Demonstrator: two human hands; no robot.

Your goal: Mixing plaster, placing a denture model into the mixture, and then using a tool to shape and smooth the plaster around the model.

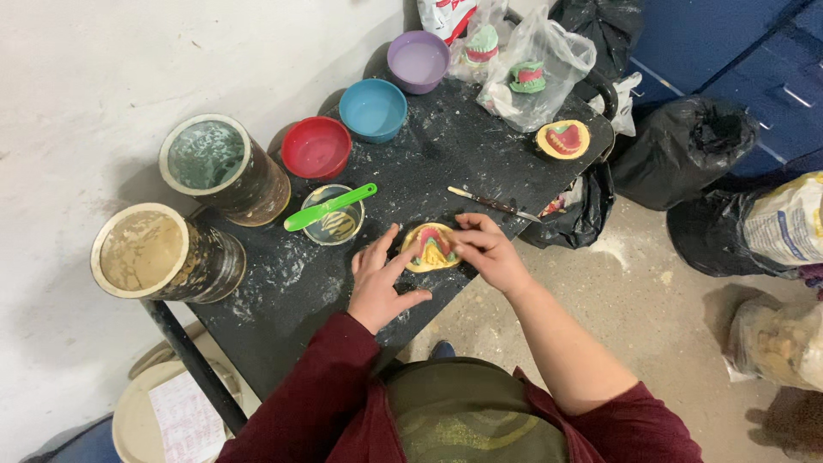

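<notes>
A yellow dental cast with pink and green wax (431, 247) lies on the black table (291, 283) near its front edge. My left hand (382, 279) rests on the table with its fingertips touching the cast's left side. My right hand (485, 249) presses its fingers on the cast's right side. A thin metal tool (493, 204) lies just behind my right hand.
Red (315, 147), blue (372, 110) and purple (417, 62) bowls line the back. Two large dirty tubs (214, 167) (154, 253) stand at left. A clear cup with a green spatula (330, 208), another cast (563, 139), bagged casts (531, 73) and black sacks (686, 150) are around.
</notes>
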